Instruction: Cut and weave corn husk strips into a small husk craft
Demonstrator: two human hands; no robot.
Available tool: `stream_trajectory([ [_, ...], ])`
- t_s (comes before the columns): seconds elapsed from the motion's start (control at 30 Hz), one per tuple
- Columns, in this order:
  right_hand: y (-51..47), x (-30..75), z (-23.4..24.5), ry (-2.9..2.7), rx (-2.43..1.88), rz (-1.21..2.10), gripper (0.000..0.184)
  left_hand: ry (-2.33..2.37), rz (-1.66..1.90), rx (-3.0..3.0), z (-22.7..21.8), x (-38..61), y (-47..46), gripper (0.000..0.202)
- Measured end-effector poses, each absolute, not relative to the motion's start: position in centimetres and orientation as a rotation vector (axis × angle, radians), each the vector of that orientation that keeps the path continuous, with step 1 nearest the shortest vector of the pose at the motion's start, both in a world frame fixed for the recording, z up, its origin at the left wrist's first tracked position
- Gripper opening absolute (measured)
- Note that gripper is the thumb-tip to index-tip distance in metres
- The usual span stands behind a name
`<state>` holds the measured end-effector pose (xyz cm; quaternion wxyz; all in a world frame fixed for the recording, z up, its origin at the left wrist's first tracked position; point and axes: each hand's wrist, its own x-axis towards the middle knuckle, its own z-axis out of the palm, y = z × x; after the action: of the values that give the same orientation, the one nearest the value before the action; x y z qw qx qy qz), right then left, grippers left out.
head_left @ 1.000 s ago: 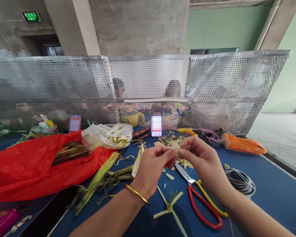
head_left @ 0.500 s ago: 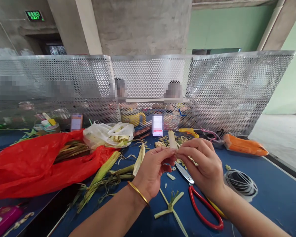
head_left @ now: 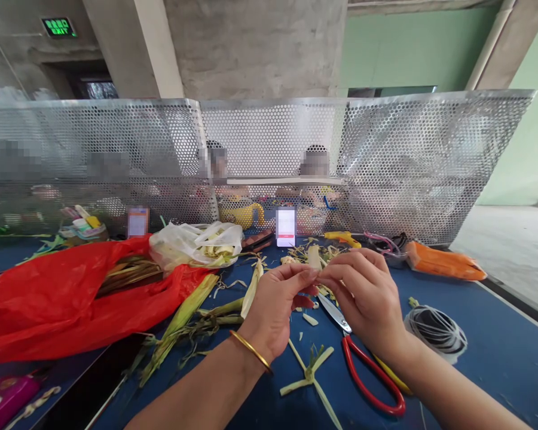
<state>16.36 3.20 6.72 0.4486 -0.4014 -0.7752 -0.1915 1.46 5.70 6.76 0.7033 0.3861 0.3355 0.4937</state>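
Thumb and forefinger of the left hand are pinched on the lower end of a pale husk strip, and the right hand meets it from the other side, its fingertips closed on the same strip with the other fingers curled loosely. The strip stands up between the two hands, held in the air above the blue table, just over a scatter of husk trimmings. A gold bangle sits on the left wrist. Below the right hand lie scissors with red and yellow handles, blades pointing away from the person, and near them, towards the person, a small cross of folded husk. A coil of thin cord rests to the right. Green corn husks spill beside a red plastic bag on the left. Other people sit behind the perforated metal screen.
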Motion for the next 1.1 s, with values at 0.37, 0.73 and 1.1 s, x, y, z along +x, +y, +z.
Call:
stream_trajectory([
  [0.37, 2.86, 15.92, 7.23, -1.801, -1.199, -0.056, 0.014, 0.785, 1.237, 1.173, 6.34, 1.8, 5.7, 0.012],
  [0.73, 2.92, 15.92, 7.07, -1.628, -1.277, 0.093, 0.009, 0.8, 1.21, 1.112, 6.36, 1.98, 5.52, 0.016],
  [1.1, 3.45, 16.03, 6.61, -1.735, -1.071, -0.066, 0.007, 0.805, 1.091, 0.793, 6.58, 1.66, 5.82, 0.02],
])
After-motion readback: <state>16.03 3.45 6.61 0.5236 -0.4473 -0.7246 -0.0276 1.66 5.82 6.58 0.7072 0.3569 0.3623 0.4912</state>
